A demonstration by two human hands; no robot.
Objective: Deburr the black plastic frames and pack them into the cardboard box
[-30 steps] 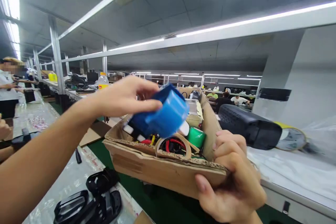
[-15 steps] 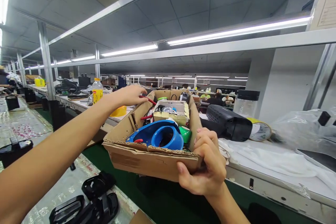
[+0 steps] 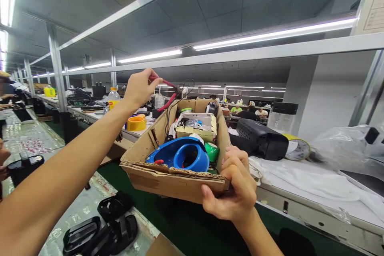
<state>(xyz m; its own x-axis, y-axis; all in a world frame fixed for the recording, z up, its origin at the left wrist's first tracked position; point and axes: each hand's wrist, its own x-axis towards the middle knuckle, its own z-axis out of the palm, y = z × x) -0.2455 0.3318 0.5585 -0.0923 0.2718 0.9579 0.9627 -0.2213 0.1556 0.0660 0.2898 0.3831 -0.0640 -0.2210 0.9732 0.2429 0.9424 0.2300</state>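
My right hand (image 3: 234, 184) grips the near right corner of an open cardboard box (image 3: 177, 186), thumb in front and fingers over the side. Above the box's left side, my left hand (image 3: 144, 88) pinches one handle of red-handled pliers (image 3: 167, 106); their second handle hangs below, spread apart. A thin black wire (image 3: 168, 118) trails near the pliers' dark head down into the box. Inside lie a blue tape dispenser (image 3: 192, 158), a green roll (image 3: 212, 151) and a smaller open carton (image 3: 196, 132) with cables in it.
On the right bench are a black plastic housing (image 3: 262, 138), a clear jar (image 3: 282, 118), a tape roll (image 3: 298, 148) and white cloth (image 3: 312, 180). Black parts (image 3: 102, 230) lie on the lower left line. Another person's hand (image 3: 3, 154) shows at the left edge.
My left hand has risen out of the box, lifting the red-handled pliers above its rim, with black wire now visible beside them. My right hand keeps its grip on the box.
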